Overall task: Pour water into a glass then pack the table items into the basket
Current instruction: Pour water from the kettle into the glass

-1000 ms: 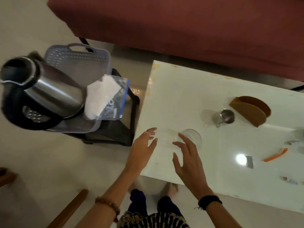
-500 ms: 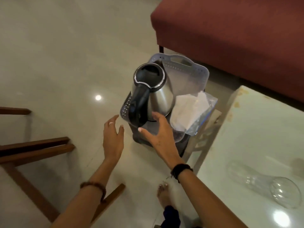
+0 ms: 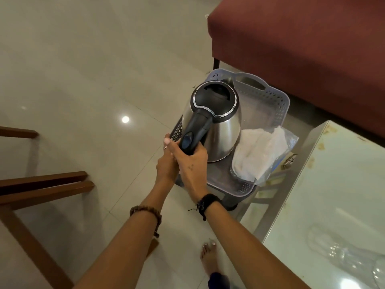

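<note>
A steel kettle (image 3: 223,132) with a black lid and handle stands in the grey perforated basket (image 3: 268,101) on a dark stool. My right hand (image 3: 191,163) grips the black handle from below and behind. My left hand (image 3: 166,163) lies against the right one at the handle's left side, fingers partly hidden, so its hold is unclear. A clear bag of white tissue (image 3: 260,155) leans in the basket to the right of the kettle. A clear glass (image 3: 341,251) lies on its side on the white table (image 3: 343,184) at the lower right.
A maroon sofa (image 3: 302,49) fills the upper right, just behind the basket. Brown wooden furniture legs (image 3: 41,184) stand at the left on the shiny tiled floor. My bare foot (image 3: 209,259) is beside the table's near corner.
My view swung from the table to the basket. Both hands reached forward to the kettle; the right one has now closed round its handle, with the left pressed up beside it.
</note>
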`<state>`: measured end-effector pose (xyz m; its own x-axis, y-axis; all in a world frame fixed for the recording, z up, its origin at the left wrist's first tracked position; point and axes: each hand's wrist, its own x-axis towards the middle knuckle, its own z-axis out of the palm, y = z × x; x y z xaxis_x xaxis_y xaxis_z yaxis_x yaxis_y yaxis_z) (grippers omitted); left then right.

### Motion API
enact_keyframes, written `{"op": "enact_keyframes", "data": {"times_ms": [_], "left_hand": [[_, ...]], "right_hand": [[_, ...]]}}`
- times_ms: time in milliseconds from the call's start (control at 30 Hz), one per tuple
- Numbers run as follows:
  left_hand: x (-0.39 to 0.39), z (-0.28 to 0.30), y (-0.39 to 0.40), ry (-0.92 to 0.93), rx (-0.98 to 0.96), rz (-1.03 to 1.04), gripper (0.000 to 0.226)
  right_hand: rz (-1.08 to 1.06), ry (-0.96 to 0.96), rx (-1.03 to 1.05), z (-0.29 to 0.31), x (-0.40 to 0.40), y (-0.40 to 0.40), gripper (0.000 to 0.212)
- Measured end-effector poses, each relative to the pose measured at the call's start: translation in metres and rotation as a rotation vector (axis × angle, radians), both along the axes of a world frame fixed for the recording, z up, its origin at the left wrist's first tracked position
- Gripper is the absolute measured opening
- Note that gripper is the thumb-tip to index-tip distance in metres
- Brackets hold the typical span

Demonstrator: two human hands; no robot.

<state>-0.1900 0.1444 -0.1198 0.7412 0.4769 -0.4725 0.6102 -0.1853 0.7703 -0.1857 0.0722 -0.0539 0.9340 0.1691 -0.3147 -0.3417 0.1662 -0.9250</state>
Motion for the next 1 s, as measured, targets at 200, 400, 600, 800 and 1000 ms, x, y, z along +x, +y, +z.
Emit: {"op": "enact_keyframes", "data": {"times_ms": [200, 400, 600, 800, 1000], "left_hand": [[0.000, 0.001, -0.001, 0.136, 0.150, -0.071, 0.060], [-0.001, 0.007, 0.002, 0.085, 0.193, -0.160, 0.078], [-0.031, 0.031, -0.040, -0.192, 0.475, -0.195, 0.076], [-0.069, 0.055, -0.134, -0.330, 0.472, -0.348, 0.078], [-0.108, 0.058, -0.258, -0.424, 0.314, -0.573, 0.085]], "right_hand": [[-0.150, -0.144, 0.058, 0.014, 0.016, -0.022, 0.025], [-0.099, -0.185, 0.131, 0.042, -0.010, -0.068, 0.030], [-0.012, -0.217, 0.198, 0.077, -0.039, -0.150, 0.030], [-0.014, -0.132, 0.215, 0.107, -0.073, -0.261, 0.040], [-0.038, -0.053, 0.121, 0.133, -0.130, -0.388, 0.056]]}}
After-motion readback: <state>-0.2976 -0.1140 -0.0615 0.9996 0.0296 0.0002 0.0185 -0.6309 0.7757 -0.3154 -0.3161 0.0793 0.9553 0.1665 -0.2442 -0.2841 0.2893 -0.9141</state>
